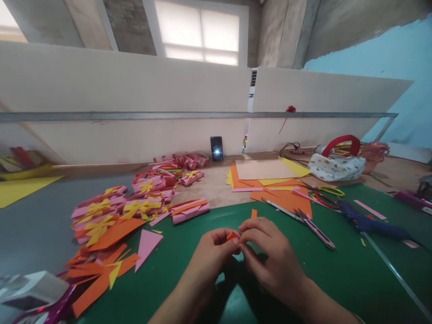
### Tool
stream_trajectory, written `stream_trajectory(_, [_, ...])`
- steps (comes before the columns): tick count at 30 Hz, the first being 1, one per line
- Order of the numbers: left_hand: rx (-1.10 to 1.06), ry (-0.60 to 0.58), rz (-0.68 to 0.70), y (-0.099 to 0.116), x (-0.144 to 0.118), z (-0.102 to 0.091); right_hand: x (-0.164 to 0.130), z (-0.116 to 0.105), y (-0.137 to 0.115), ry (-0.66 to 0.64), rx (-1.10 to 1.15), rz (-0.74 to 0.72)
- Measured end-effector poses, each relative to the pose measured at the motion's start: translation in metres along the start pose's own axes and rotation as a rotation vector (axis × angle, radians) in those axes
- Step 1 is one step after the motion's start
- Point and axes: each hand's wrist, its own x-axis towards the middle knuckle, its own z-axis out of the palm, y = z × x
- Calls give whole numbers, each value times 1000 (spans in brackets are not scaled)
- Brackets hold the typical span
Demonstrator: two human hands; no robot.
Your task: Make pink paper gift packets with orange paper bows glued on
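Over the green cutting mat (189, 252), just above its middle, I pinch a small orange paper piece (232, 235) between both sets of fingertips: my left hand (212, 252) grasps it from the nine o'clock side and my right hand (270, 256) from the three o'clock side, thumbs and forefingers meeting on it. Most of the piece is hidden by my fingers, so I cannot tell its shape.

At twelve o'clock from my hands a short orange strip (254, 213) lies on the mat's far edge. At two o'clock lie pink-handled scissors (315, 229), beside a stack of orange and yellow paper sheets (270, 184). Further out at three o'clock rests a blue glue gun (371, 223), and beyond it at one o'clock a patterned bag with a red handle (335, 164). At ten o'clock sits a heap of pink paper rolls tied with yellow bows (135, 202), and at eight o'clock a scatter of orange paper scraps (101, 265) with a pink triangle (146, 245) beside it.

The mat covers part of a grey and tan worktable (40, 225). A smartphone (216, 148) leans against the white partition board (135, 90) at twelve o'clock, under a bright window (200, 31). A pale blue wall (388, 54) stands at two o'clock.
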Motion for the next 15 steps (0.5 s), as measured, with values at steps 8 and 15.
stream_trajectory(8, [61,-8,-26,-3,3,-1,2,-4,0,-34,138,196])
stream_trajectory(15, [143,1,101,2,0,2,4,-5,-1,-74,186,298])
